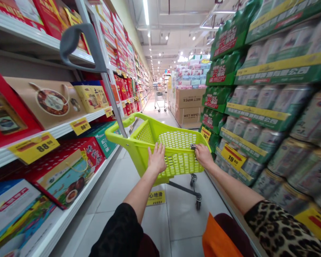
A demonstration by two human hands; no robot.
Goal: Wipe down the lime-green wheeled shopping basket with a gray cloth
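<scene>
In front of me stands a lime-green plastic shopping cart [178, 162], turned sideways, its basket walls full of slots. My left hand [157, 159] rests on the near rim with its fingers stretched and spread. At the basket's right end, my right hand [203, 156] is closed over the rim. A small dark grey piece [193, 146] shows at its fingertips; whether it belongs to the cart I cannot tell. A grey pole rises by the cart's left end, topped by a grey loop handle [96, 53]. Dark casters [198, 202] stand on the tiles.
Shelves with boxed gifts and yellow price tags [79, 125] line the left. Stacked can packs [254, 98] rise close on the right. Cartons marked WET WIPES [189, 98] stand ahead. Another cart [160, 100] is farther down the aisle. A yellow floor sign [157, 197] lies below.
</scene>
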